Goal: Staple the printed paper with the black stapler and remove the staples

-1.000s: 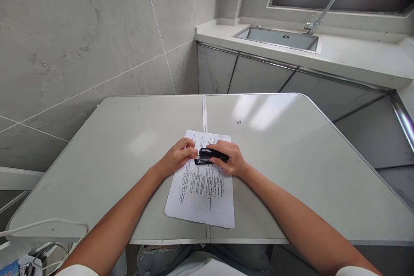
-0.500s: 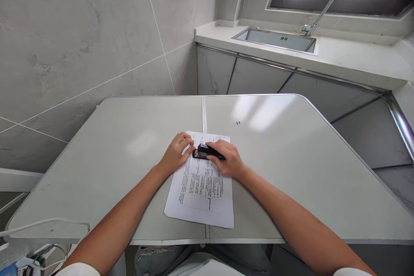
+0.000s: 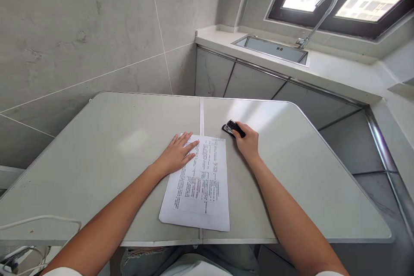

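Note:
A black stapler (image 3: 234,129) is gripped by my right hand (image 3: 248,141), just past the upper right corner of the printed paper (image 3: 207,207). The stapler's front end points to the left and my fingers cover its rear. My left hand (image 3: 176,155) lies flat with spread fingers on the upper left part of the paper. Lines of dark print cover the sheet, which lies on the table near its front edge. Whether it is one sheet or a stack, I cannot tell.
The light table (image 3: 281,207) has a seam (image 3: 202,116) down its middle. A white cable (image 3: 42,217) crosses the front left corner. Behind stand a counter with a sink (image 3: 274,49) and a tap (image 3: 323,15); a tiled wall (image 3: 97,21) rises at the left.
My right hand has carried the stapler off the paper, up and to the right. My left hand has flattened and spread onto the sheet. The small staple bits are no longer visible.

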A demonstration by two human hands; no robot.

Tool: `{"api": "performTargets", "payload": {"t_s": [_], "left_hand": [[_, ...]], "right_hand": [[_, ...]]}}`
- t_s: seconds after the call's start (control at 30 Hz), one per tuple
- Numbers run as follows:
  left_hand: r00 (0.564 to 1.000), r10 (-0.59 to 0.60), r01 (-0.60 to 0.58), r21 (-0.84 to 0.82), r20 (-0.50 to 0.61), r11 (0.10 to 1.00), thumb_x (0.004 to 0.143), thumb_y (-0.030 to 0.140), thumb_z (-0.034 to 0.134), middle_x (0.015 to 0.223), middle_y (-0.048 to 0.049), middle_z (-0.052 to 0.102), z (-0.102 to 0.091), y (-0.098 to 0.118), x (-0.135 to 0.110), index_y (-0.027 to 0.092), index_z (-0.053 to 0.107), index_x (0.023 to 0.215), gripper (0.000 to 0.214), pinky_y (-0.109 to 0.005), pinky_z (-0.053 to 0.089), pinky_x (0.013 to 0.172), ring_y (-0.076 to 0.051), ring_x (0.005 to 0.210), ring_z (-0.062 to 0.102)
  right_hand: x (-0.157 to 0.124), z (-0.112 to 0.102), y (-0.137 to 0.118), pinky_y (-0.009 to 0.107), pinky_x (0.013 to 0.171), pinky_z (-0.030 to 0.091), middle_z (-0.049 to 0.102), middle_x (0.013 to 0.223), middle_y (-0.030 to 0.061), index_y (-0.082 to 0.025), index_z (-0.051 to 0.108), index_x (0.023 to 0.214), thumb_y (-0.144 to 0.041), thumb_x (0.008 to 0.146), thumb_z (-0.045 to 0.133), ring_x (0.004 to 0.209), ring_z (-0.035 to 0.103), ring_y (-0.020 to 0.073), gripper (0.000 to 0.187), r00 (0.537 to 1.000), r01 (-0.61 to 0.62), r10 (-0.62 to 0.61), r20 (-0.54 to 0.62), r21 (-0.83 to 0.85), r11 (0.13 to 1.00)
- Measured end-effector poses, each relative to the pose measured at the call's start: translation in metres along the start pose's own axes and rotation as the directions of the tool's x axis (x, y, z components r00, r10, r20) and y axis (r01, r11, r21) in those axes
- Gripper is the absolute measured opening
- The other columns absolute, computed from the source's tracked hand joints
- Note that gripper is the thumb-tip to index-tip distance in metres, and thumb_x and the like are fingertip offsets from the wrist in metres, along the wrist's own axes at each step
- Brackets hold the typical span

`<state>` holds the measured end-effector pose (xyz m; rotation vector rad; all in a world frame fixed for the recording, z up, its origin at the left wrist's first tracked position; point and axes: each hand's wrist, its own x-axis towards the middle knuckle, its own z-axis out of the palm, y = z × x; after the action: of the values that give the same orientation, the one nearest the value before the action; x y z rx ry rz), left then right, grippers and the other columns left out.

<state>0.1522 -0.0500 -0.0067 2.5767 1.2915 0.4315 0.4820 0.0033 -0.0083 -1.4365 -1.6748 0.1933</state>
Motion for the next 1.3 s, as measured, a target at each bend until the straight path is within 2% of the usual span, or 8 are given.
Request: {"api": "performTargets", "payload": {"t_s": [0.17,0.27,0.43,0.6,0.73,0.83,1.0,1.3], "left_hand": [[0.988,-0.136,0.131,0.073,0.067,0.989,0.108,0.048,0.039,0.171,-0.0091,0.030,-0.004,0.002,0.000,0.033,0.044,0.158,0.053,-0.065,0.014,0.128,-0.032,0.160,0.020],[0.982,-0.187,0.184,0.080,0.027,0.980,0.107,0.049,0.040,0.168,-0.0110,0.033,-0.004,0.002,0.001,0.032,0.047,0.156,0.052,-0.067,0.017,0.126,-0.034,0.159,0.022],[0.985,-0.136,0.140,0.032,-0.102,0.990,0.103,0.040,0.054,0.153,-0.0157,0.046,-0.005,-0.002,0.003,0.028,0.057,0.147,0.046,-0.067,0.027,0.122,-0.035,0.145,0.042],[0.977,-0.123,0.100,-0.134,-0.175,0.986,0.096,0.036,0.066,0.144,-0.0140,0.047,-0.002,-0.008,0.003,0.025,0.062,0.139,0.045,-0.055,0.044,0.115,-0.032,0.134,0.051],[0.945,-0.286,0.207,-0.383,-0.162,0.900,0.091,0.030,0.070,0.152,-0.0109,0.041,-0.006,-0.012,0.004,0.027,0.066,0.134,0.044,-0.049,0.051,0.110,-0.030,0.133,0.053],[0.924,-0.364,0.259,-0.505,-0.120,0.823,0.092,0.023,0.063,0.147,-0.0070,0.050,-0.015,-0.014,0.004,0.029,0.073,0.123,0.032,-0.047,0.050,0.109,-0.027,0.129,0.057],[0.902,-0.415,0.240,-0.663,-0.117,0.709,0.093,0.025,0.059,0.117,-0.0065,0.064,-0.021,-0.019,0.005,0.026,0.079,0.106,0.025,-0.040,0.051,0.097,-0.023,0.108,0.064],[0.897,-0.423,0.176,-0.772,-0.130,0.611,0.089,0.031,0.067,0.112,-0.0064,0.064,-0.020,-0.025,0.005,0.026,0.081,0.106,0.022,-0.041,0.047,0.101,-0.024,0.109,0.063]], "right_hand": [[0.004,-0.009,0.002,0.040,0.084,0.053,0.077,0.103,0.0045,-0.026,0.074,0.117,-0.030,0.091,0.062,0.091,0.069,0.0255,0.029,0.991,0.019,-0.023,0.129,0.036,0.999],[0.004,-0.012,0.004,0.040,0.085,0.053,0.077,0.105,0.0038,-0.026,0.075,0.116,-0.030,0.090,0.063,0.090,0.070,0.0249,0.028,0.986,0.028,-0.037,0.164,0.056,0.998],[0.004,-0.017,0.005,0.041,0.086,0.053,0.077,0.108,0.0038,-0.026,0.075,0.114,-0.029,0.090,0.065,0.092,0.071,0.0248,0.027,0.975,0.079,-0.091,0.200,0.068,0.995],[0.004,-0.018,0.005,0.040,0.084,0.054,0.078,0.105,0.0038,-0.025,0.075,0.115,-0.029,0.091,0.065,0.089,0.071,0.0242,0.027,0.973,0.102,-0.117,0.200,0.080,0.991],[0.001,-0.015,0.004,0.043,0.086,0.053,0.078,0.108,0.0053,-0.025,0.074,0.116,-0.030,0.092,0.064,0.093,0.072,0.0261,0.027,0.973,0.132,-0.139,0.183,0.050,0.990],[-0.003,-0.011,0.001,0.046,0.089,0.051,0.077,0.111,0.0065,-0.026,0.073,0.119,-0.030,0.094,0.063,0.097,0.071,0.0281,0.028,0.963,0.185,-0.182,0.196,0.004,0.983],[-0.006,-0.006,-0.001,0.046,0.088,0.050,0.078,0.109,0.0060,-0.028,0.071,0.123,-0.030,0.096,0.062,0.096,0.072,0.0284,0.029,0.955,0.202,-0.197,0.220,-0.002,0.979],[-0.008,-0.013,-0.015,0.047,0.095,0.051,0.078,0.111,0.0026,-0.030,0.071,0.124,-0.029,0.096,0.062,0.098,0.072,0.0262,0.029,0.906,0.256,-0.286,0.311,0.134,0.957]]}}
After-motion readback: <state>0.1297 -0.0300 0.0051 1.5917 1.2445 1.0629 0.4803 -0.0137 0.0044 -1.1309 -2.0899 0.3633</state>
